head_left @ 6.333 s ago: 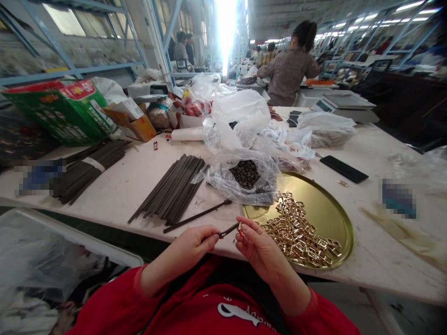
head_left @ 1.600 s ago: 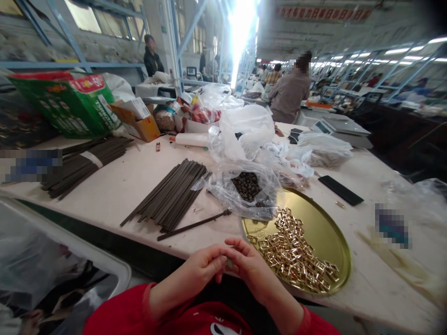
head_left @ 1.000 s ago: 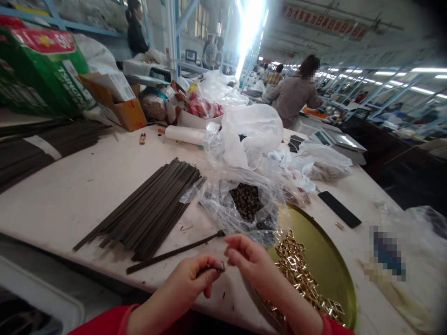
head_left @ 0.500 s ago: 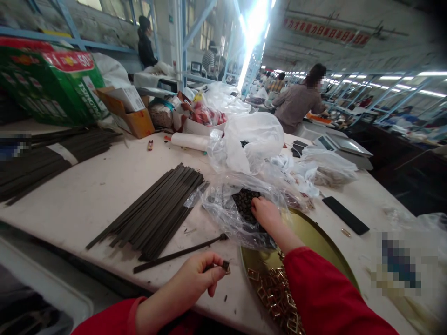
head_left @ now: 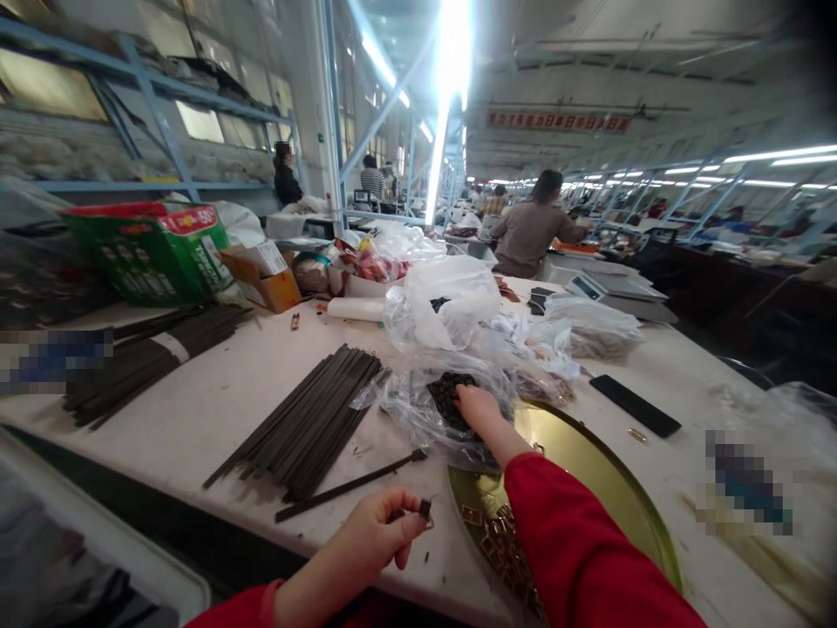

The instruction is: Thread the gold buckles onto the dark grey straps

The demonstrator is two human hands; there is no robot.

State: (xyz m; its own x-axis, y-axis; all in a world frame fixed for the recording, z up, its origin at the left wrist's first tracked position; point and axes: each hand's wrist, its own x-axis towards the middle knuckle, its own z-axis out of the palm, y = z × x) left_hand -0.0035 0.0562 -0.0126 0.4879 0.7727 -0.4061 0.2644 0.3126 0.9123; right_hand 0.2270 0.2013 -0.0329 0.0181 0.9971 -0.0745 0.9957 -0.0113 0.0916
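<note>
Pinching left hand (head_left: 376, 532): we're nipping a dark piece (head_left: 425, 507) and a gold frame (head_left: 430, 525) between thumb and fingers, over the tabletop's (head_left: 215, 397) near edge.
Right hand (head_left: 480, 414): we're touching dark bits (head_left: 440, 401) in the clear bag (head_left: 405, 410), fingers bent; can't tell if they're gripping any.
Dark piece: we're guessing light and bendy, best held by its flat faces; frame's probably slick.
Tabletop: pale, cluttered; strips (head_left: 307, 419) and a tray (head_left: 608, 453) are sharing it.
Room: a co-worker (head_left: 528, 234) is facing away under bright tubes (head_left: 785, 157).

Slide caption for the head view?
Right hand at dark pieces in a plastic bag; left hand pinches a dark item near the gold tray.
</note>
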